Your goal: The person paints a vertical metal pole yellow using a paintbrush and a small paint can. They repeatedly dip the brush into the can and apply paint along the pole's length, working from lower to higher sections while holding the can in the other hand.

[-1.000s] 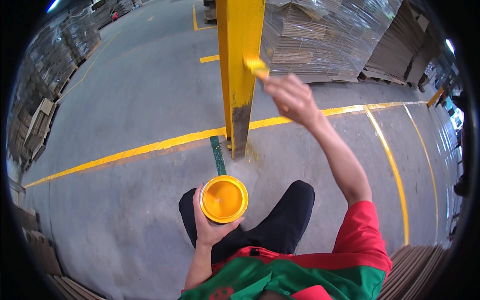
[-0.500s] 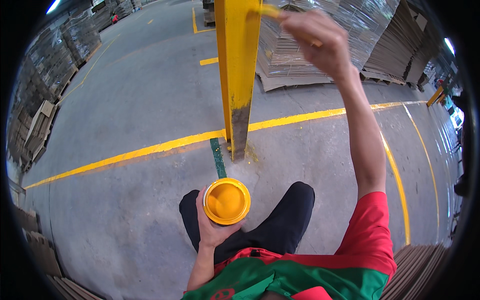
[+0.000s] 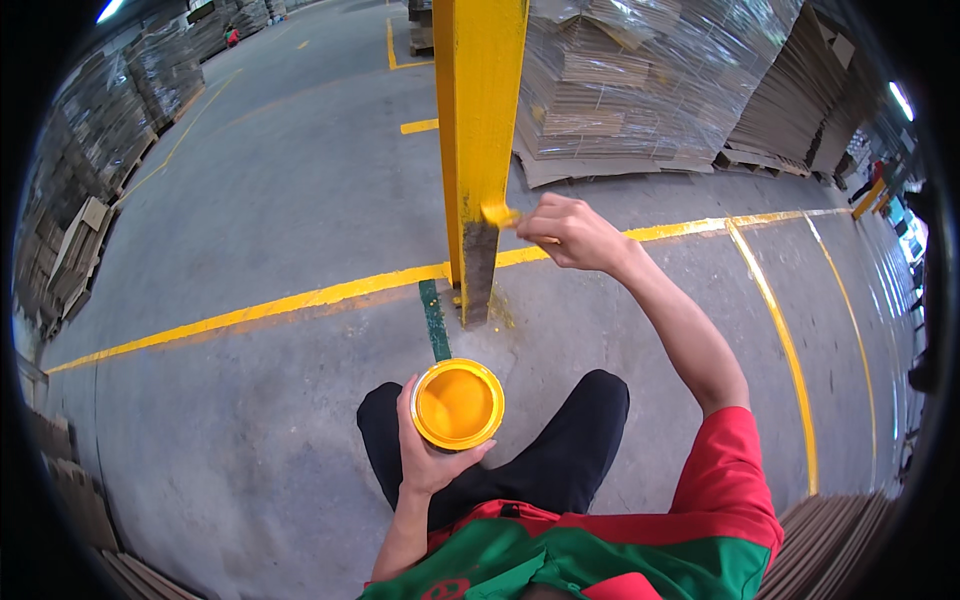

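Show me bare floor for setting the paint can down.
Bare floor spreads left of the left knee, below the long yellow line; another patch shows between right knee and right arm. Crowded: past the post, upper right: wrapped cardboard.

There were two hands, one left (image 3: 425, 464) and one right (image 3: 575, 232), and two bare forearms (image 3: 690, 325). The count ran to one brush (image 3: 498, 215), one open can of yellow paint (image 3: 458, 444), one tall yellow post (image 3: 484, 110) beside the brush, one green floor strip (image 3: 434, 315) and two dark trouser legs (image 3: 575, 440). The stacked cardboard sheets (image 3: 605, 80) were too many to count
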`<action>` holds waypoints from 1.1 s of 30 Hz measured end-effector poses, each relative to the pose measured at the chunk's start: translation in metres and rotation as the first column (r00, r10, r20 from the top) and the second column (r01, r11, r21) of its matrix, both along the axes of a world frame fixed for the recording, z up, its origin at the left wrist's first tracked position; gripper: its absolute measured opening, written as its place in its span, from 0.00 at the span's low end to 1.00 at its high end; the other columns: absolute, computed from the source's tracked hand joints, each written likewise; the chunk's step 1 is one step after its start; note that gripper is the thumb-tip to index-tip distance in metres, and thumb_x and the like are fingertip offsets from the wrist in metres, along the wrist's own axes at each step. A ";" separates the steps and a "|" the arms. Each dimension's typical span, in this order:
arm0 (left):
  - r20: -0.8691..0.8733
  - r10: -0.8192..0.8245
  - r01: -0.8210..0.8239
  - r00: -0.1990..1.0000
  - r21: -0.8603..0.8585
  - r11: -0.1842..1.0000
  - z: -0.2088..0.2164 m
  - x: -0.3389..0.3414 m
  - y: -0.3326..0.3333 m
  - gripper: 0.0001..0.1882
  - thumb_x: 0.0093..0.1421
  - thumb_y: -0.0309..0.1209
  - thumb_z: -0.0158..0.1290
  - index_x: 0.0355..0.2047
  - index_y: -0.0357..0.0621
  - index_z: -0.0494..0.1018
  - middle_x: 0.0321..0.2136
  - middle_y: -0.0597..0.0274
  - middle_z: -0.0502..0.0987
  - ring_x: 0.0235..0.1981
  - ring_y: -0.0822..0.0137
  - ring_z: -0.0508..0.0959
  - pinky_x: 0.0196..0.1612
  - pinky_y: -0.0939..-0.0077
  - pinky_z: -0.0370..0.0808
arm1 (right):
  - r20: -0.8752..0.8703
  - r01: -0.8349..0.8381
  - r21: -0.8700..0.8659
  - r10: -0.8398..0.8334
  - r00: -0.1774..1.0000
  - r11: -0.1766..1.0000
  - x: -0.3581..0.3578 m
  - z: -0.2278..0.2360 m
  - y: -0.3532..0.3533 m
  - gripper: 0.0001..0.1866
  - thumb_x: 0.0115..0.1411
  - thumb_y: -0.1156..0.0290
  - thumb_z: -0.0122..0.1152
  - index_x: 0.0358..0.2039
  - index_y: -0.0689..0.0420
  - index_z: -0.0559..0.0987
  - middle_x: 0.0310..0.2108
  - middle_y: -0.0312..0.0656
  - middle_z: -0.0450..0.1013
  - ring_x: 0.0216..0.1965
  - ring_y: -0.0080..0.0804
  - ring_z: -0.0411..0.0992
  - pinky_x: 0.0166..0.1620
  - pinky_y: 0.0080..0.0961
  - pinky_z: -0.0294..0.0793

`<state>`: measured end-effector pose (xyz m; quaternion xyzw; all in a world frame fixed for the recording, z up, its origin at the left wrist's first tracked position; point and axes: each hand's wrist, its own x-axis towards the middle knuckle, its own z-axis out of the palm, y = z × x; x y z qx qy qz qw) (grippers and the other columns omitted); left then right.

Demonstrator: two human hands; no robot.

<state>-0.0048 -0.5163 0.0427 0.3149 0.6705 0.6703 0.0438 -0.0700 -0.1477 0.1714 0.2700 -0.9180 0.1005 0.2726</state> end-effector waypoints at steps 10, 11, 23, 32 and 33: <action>-0.001 0.046 -0.046 0.999 -0.074 0.996 0.001 0.000 -0.001 0.62 0.38 0.33 0.80 0.68 0.36 0.53 0.59 0.51 0.68 0.62 0.56 0.71 0.66 0.61 0.67 | -0.568 0.104 0.127 -0.013 0.823 0.986 -0.019 0.171 -0.021 0.12 0.54 0.82 0.70 0.39 0.55 0.84 0.39 0.38 0.83 0.37 0.34 0.77 0.38 0.28 0.82; -0.012 0.047 -0.048 0.999 -0.082 0.995 0.000 -0.002 -0.001 0.62 0.38 0.33 0.80 0.68 0.36 0.53 0.59 0.51 0.68 0.62 0.56 0.71 0.66 0.61 0.67 | -0.633 0.115 0.145 0.003 0.774 0.983 -0.015 0.185 -0.026 0.12 0.54 0.81 0.71 0.39 0.55 0.84 0.39 0.38 0.83 0.37 0.33 0.77 0.38 0.27 0.82; 0.000 0.028 -0.028 1.000 -0.086 0.996 0.000 -0.010 -0.006 0.65 0.35 0.32 0.81 0.69 0.37 0.50 0.61 0.51 0.67 0.64 0.58 0.70 0.68 0.62 0.66 | -0.908 0.280 0.182 0.051 0.417 0.943 -0.044 0.228 -0.032 0.14 0.55 0.78 0.73 0.42 0.54 0.85 0.47 0.40 0.83 0.45 0.35 0.80 0.47 0.28 0.85; 0.035 -0.010 0.010 0.999 0.007 1.000 -0.001 -0.010 -0.003 0.63 0.36 0.29 0.80 0.69 0.37 0.52 0.60 0.50 0.68 0.63 0.58 0.71 0.68 0.62 0.66 | -0.554 0.169 0.204 -0.029 0.832 0.964 -0.008 0.216 -0.045 0.12 0.55 0.80 0.70 0.40 0.56 0.83 0.41 0.36 0.84 0.43 0.34 0.78 0.44 0.31 0.84; 0.003 0.002 -0.002 1.000 -0.004 1.000 -0.001 -0.010 -0.003 0.63 0.37 0.29 0.80 0.69 0.37 0.51 0.60 0.50 0.68 0.63 0.58 0.71 0.68 0.62 0.66 | -0.662 0.159 0.191 0.008 0.750 0.969 -0.010 0.230 -0.044 0.10 0.56 0.80 0.69 0.39 0.55 0.84 0.39 0.36 0.84 0.43 0.34 0.78 0.44 0.29 0.84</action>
